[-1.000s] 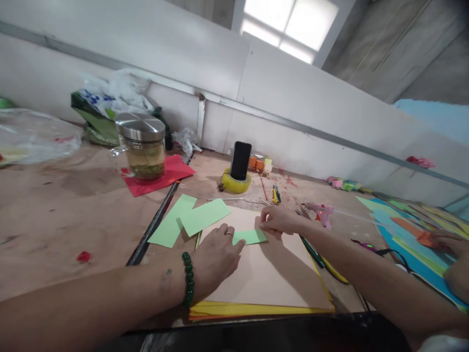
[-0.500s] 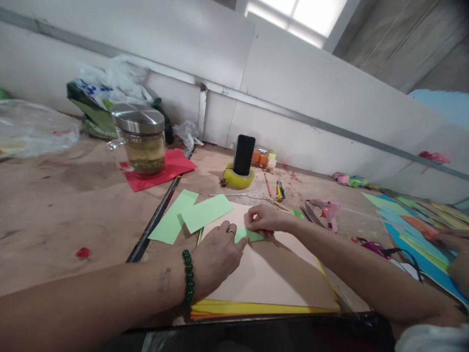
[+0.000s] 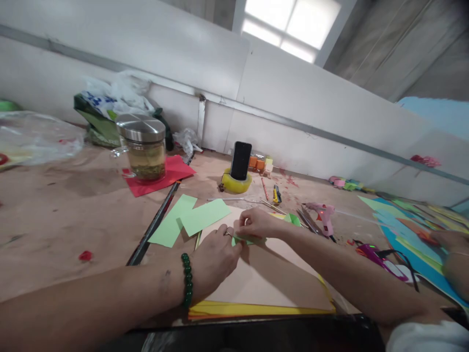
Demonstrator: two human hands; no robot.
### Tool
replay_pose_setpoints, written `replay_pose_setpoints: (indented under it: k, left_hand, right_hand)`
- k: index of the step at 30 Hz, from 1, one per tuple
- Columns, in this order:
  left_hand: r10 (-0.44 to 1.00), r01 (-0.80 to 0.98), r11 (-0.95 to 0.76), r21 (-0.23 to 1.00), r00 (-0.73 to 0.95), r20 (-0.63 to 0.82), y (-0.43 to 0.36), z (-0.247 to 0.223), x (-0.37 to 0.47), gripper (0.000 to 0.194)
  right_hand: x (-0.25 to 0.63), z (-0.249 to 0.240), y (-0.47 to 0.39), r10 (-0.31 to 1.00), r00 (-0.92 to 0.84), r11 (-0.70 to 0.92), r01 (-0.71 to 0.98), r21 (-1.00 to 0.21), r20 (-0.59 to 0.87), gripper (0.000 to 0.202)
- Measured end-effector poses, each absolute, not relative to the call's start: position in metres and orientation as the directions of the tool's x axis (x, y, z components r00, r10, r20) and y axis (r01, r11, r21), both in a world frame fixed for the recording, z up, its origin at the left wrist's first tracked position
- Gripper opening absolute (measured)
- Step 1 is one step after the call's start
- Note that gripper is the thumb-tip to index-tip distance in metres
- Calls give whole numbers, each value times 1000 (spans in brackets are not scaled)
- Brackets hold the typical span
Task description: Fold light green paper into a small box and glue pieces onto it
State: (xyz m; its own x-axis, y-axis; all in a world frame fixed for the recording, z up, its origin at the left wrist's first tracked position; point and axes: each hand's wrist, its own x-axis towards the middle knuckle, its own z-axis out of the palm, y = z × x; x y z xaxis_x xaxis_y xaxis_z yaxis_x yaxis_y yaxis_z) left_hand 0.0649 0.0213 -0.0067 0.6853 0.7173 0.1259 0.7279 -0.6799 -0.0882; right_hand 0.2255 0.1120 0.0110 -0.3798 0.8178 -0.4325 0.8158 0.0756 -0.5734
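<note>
Green strip [image 3: 249, 242] — under right hand [image 3: 259, 223]

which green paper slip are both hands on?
The slip partly hidden by the left hand and right hand, on the pale sheet; the other two slips overlap, farther left.

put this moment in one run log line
left hand: touching small green paper | right hand: touching same paper | beneath: pale sheet | beyond: phone, yellow tape roll

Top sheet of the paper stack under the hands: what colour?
Pale peach. The top sheet shows in the head view, the only one.
</note>
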Motion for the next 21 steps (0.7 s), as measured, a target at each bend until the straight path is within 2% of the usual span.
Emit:
replay_pose_setpoints:
  k: [4,7,10,13,15,17,18,21]
  left_hand:
    - [720,729,-679,-83,684,117,22,-7,64,23]
    - [710,718,-690,-86,696,113,24,-11,64,28]
    - [721,732,-678,-73,681,127,24,-11,64,28]
    - [731,736,-673,-72,677,83,22,-8,64,30]
    - [737,741,-669,-62,671,73,22,-6,64,31]
    - [742,747,-663,-36,663,100,22,-6,63,30]
    - [740,746,-665,-22,663,116,23,-6,63,29]
    - [732,744,-669,-15,661,164,24,-8,62,30]
  right_hand:
    - [226,3,113,761,-446,89,791,-605,-471,7]
    - [250,5,118,784,-424,104,810,-577,-453,5]
    - [274,10,123,847,-379,146,840,-522,-372,7]
    - [283,10,120,890,-372,204,841,-501,-262,5]
    - [281,7,115,882,-418,261,818,-512,-219,18]
    - [277,3,109,861,-449,282,812,-511,-238,36]
    - [274,2,106,851,-452,274,817,-508,-268,38]
    - [270,-1,99,824,-445,253,843,-475,-351,25]
